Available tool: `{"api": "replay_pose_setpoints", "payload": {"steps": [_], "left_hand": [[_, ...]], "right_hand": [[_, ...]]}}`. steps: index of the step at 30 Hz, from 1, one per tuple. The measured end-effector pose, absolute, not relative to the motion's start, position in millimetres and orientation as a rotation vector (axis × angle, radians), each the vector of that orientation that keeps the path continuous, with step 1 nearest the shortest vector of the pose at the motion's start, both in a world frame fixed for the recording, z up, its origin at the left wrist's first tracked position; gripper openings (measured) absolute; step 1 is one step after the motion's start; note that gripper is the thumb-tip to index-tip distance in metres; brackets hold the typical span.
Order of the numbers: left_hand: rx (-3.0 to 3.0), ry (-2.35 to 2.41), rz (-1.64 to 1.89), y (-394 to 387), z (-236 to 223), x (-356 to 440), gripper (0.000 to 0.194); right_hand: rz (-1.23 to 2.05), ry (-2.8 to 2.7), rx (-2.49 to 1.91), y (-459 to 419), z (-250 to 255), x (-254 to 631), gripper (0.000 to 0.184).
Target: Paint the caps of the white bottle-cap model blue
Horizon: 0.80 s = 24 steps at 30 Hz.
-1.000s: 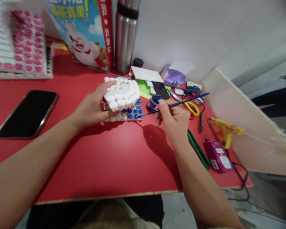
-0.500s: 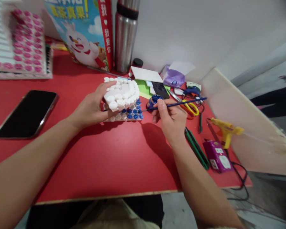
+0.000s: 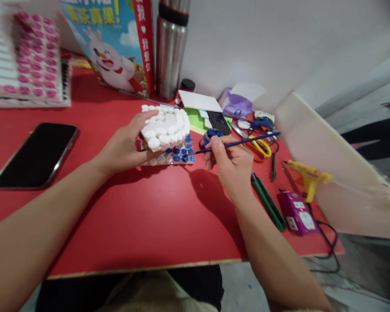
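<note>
My left hand (image 3: 125, 145) grips a white craft piece (image 3: 167, 128) covered in small round white caps, tilted up over a flat base (image 3: 178, 157) whose caps are partly painted blue. My right hand (image 3: 232, 162) pinches a thin blue paintbrush (image 3: 243, 141), its tip touching the blue caps at the base's right edge. A small pot of blue paint (image 3: 209, 136) sits just behind my right hand on the red table (image 3: 143, 212).
A black phone (image 3: 35, 154) lies at left, a tray of pink caps (image 3: 29, 60) behind it. A picture box (image 3: 117, 43) and steel flask (image 3: 170, 47) stand at the back. Scissors (image 3: 258, 145), a yellow glue gun (image 3: 307, 180) and purple device (image 3: 295, 212) lie at right.
My right hand has shifted a little to the left, bringing the brush tip from beside the base onto its blue caps. My left hand has kept still.
</note>
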<state>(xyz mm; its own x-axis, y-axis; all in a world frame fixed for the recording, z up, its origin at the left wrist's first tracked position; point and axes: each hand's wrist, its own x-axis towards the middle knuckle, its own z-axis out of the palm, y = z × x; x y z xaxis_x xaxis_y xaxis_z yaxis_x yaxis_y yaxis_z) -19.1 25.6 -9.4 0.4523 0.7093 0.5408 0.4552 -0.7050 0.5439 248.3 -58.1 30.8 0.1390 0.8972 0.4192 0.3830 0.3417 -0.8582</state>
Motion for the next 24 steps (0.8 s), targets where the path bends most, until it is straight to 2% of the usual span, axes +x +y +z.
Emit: {"api": "replay_pose_setpoints", "payload": {"steps": [5, 10, 24], "left_hand": [[2.397, 1.026, 1.066, 24.7, -8.4, -19.1, 0.094], [2.388, 1.064, 1.045, 23.8, -8.2, -19.5, 0.093], [2.388, 0.999, 1.077, 23.5, -6.4, -19.1, 0.091]], "right_hand": [[0.505, -1.569, -1.234, -57.6, 24.3, 244.7, 0.034], [0.471, -1.596, -1.218, -58.1, 24.8, 245.9, 0.041], [0.554, -1.484, -1.254, -63.2, 32.3, 243.8, 0.038]]}}
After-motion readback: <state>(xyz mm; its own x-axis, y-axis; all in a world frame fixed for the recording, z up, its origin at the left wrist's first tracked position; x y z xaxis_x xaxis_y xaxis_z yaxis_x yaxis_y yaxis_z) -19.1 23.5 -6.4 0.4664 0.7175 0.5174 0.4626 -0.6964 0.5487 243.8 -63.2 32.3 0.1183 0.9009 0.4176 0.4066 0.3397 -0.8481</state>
